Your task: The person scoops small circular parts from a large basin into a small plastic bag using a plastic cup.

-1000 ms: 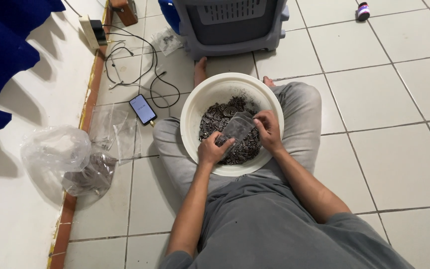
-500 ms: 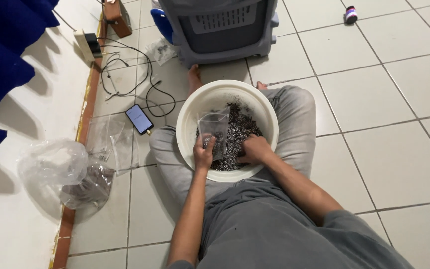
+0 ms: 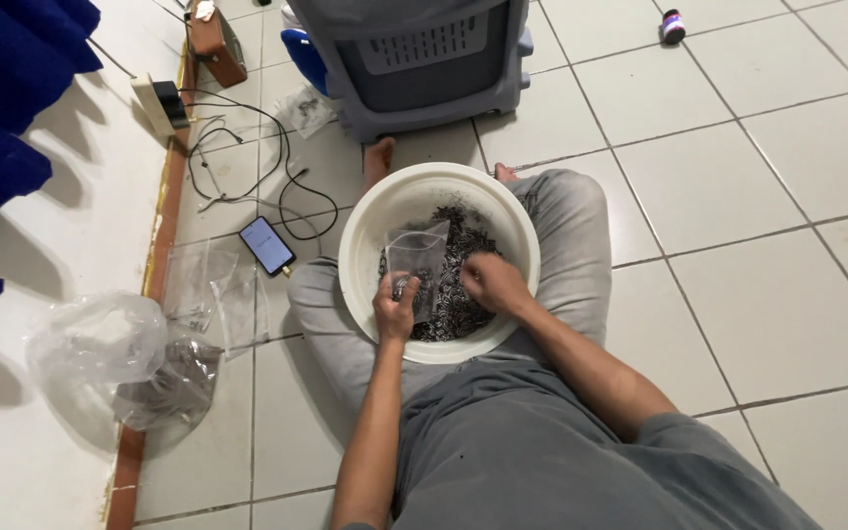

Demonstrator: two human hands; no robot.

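Observation:
A white round basin [image 3: 365, 231] rests on my crossed legs, holding a heap of small dark pieces [image 3: 463, 299]. My left hand [image 3: 397, 306] holds a small clear plastic bag [image 3: 417, 260] upright over the heap, with a few dark pieces at its bottom. My right hand [image 3: 491, 283] is down on the pile to the right of the bag, fingers curled into the pieces; whether it holds any is hidden.
A phone [image 3: 267, 244] on a cable lies on the tiles left of the basin, beside empty clear bags [image 3: 210, 294]. A large clear sack with dark contents [image 3: 125, 363] sits by the wall. A grey plastic unit [image 3: 424, 59] stands ahead; a power strip [image 3: 159, 103] and small bottle [image 3: 673, 26] lie farther off.
My right hand let go of the bag and dropped onto the pile. My left hand turned the bag upright at the basin's left.

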